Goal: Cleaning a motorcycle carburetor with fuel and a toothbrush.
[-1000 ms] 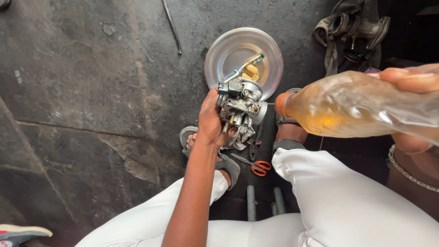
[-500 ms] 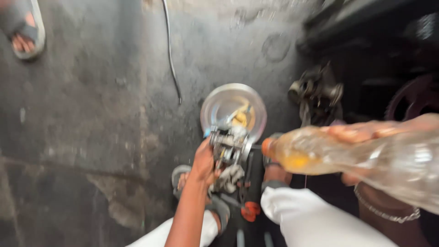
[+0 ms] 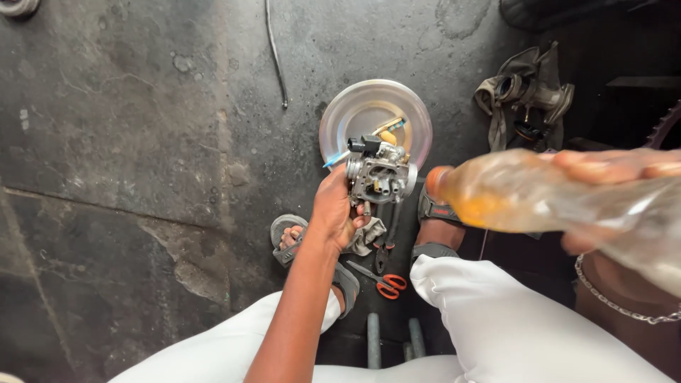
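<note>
My left hand [image 3: 333,213] grips a grey metal carburettor [image 3: 379,172] and holds it above the near rim of a round metal bowl [image 3: 362,106]. My right hand [image 3: 617,174] holds a clear plastic bottle [image 3: 539,198] tipped on its side. The bottle carries some amber liquid, and its orange neck [image 3: 438,183] points at the carburettor, close to its right side. Small parts and a blue-tipped tool lie in the bowl, partly hidden behind the carburettor.
Orange-handled scissors [image 3: 383,282], pliers [image 3: 383,245] and a rag [image 3: 365,237] lie on the dark stained floor between my sandalled feet. A greasy engine part [image 3: 528,96] sits at the upper right. A thin cable [image 3: 275,53] trails at the top. A chain bracelet [image 3: 610,305] circles my right wrist.
The view swung and settled. The carburettor stays in my left hand over the bowl. The bottle's neck has come closer to the carburettor and sits lower in view.
</note>
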